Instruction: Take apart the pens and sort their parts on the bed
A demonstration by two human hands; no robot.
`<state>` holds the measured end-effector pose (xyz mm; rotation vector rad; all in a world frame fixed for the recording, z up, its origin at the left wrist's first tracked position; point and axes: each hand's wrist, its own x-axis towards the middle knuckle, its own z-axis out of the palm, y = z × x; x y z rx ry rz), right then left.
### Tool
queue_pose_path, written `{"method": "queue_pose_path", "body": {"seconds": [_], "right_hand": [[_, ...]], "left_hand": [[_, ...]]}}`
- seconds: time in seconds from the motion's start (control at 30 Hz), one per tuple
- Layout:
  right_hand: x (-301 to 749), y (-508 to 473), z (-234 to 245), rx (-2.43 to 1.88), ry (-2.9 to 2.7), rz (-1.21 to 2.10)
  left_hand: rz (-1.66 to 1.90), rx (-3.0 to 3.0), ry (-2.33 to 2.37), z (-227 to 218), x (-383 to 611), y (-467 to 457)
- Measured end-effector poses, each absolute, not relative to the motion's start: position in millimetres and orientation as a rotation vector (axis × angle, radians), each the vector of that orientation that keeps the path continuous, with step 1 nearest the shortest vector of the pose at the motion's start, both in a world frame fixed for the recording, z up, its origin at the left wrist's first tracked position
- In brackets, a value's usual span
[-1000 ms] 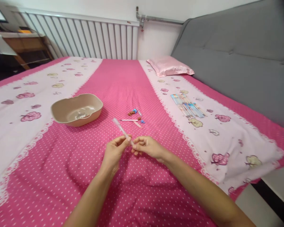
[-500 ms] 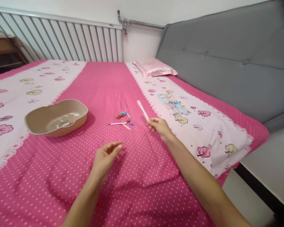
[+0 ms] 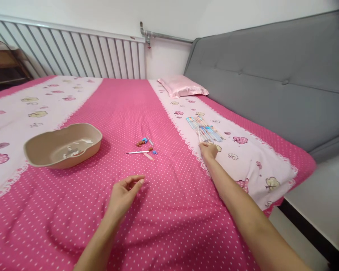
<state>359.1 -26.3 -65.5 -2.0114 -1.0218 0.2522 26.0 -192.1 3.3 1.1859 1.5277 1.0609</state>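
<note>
My right hand pinches a slim pale pen at its near end, low over the bed. That pen lies alongside the left end of a row of similar pens, and I cannot tell whether they touch. Behind this row is a second group of pens. My left hand holds nothing, its thumb and fingers slightly apart above the pink sheet. Beyond it lie a thin white pen refill with a dark tip, brown pieces, small blue pieces and a pale strip.
A beige plastic basin with small white bits stands at left on the bed. A pink pillow lies at the back, beside a grey padded backrest. A white radiator lines the wall.
My right hand has carried the pale pen rightward and lowered it to the row of pens. My left hand has stayed nearly in place. The view has shifted slightly.
</note>
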Motion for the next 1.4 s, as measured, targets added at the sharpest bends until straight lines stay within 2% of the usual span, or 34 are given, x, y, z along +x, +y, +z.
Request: {"method": "queue_pose_path", "body": {"seconds": [0.33,0.9,1.4], "right_hand": [[366,-4,-64,-2.204,-0.978,0.149],[361,-7,-73,-2.073,-1.026,-0.017],[359,-5,-76,-2.184,-0.965,-0.049]], "left_hand": [[0.979,1.25,1.565,-2,22,-190],[1.014,1.221,1.574,2,26,-191],[1.023,1.198,1.557,5,27,-191]]}}
